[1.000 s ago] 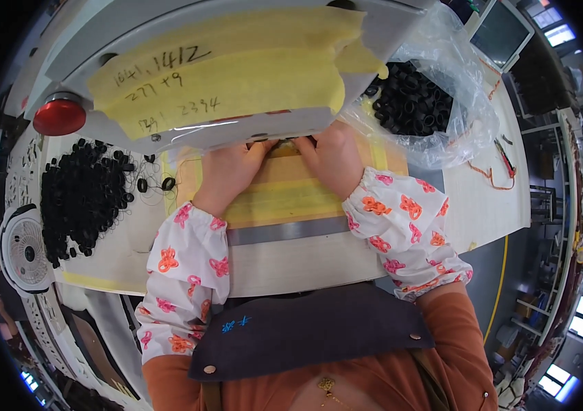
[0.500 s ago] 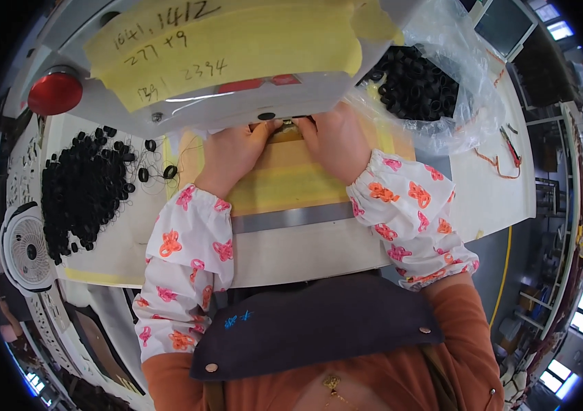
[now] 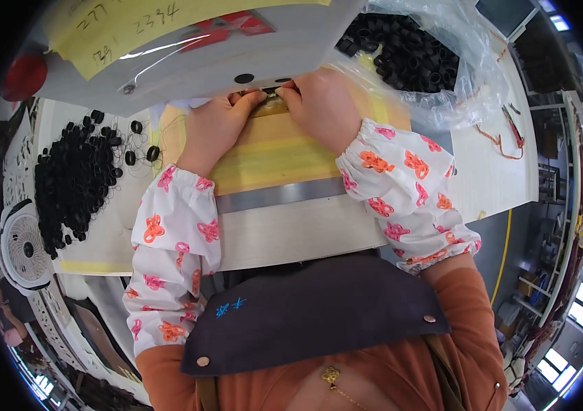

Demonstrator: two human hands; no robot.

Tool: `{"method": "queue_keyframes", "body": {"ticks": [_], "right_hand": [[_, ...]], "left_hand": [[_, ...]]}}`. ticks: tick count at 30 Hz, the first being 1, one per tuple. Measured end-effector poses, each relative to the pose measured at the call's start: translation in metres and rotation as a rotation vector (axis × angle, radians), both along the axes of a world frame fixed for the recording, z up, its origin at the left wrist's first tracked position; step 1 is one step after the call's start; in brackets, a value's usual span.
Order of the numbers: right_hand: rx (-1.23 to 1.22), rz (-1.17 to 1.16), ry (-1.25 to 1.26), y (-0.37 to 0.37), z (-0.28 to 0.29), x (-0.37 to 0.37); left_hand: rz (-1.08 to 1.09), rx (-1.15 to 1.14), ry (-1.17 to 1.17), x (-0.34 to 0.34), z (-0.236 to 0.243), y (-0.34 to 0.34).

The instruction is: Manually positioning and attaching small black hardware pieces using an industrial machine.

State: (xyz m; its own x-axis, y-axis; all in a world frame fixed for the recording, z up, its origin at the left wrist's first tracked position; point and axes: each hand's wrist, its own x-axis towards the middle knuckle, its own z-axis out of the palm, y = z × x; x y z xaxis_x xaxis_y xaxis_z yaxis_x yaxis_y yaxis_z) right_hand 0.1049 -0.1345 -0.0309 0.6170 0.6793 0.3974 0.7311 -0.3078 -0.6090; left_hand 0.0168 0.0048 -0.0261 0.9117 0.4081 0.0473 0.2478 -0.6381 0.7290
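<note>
Below a grey machine head [image 3: 216, 58] with a yellow taped label, my left hand [image 3: 216, 130] has its thumb and forefinger pressed together at a small dark piece [image 3: 270, 92], too small to make out, at the machine's working point. My right hand [image 3: 325, 109] pinches at the same piece from the right, its other fingers curled. Both hands rest by a yellow-taped work plate [image 3: 271, 154] with a metal front strip. Strung black rings [image 3: 75, 178] lie heaped on the left; a clear plastic bag [image 3: 476, 75] of black rings [image 3: 415, 58] sits at the upper right.
A red push button [image 3: 24, 75] is on the machine's left. A white fan [image 3: 20, 243] stands at the table's left edge. Red-handled pliers [image 3: 514, 130] and an orange cord lie on the white table [image 3: 284, 233] at right. Part of another person [image 3: 10, 322] shows at the far left.
The whole view has shifted, so the machine head and both hands sit higher in the picture. My hands keep pinching at the same spot under the head.
</note>
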Motion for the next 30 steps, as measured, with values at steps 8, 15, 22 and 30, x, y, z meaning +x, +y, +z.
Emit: {"method": "queue_keyframes", "body": {"ticks": [8, 15, 22, 30], "right_hand": [[0.049, -0.055, 0.015, -0.005, 0.0, -0.003], [0.126, -0.025, 0.094, -0.019, -0.013, 0.003], [0.233, -0.113, -0.014, -0.018, 0.027, 0.029], [-0.213, -0.316, -0.422, -0.027, 0.009, 0.06]], "left_hand": [[0.024, 0.023, -0.065, -0.001, 0.007, -0.009], [-0.001, 0.053, -0.176, 0.002, -0.016, -0.018], [0.188, 0.259, -0.277, -0.063, 0.015, 0.018], [0.227, 0.289, -0.491, -0.089, -0.002, 0.054]]}}
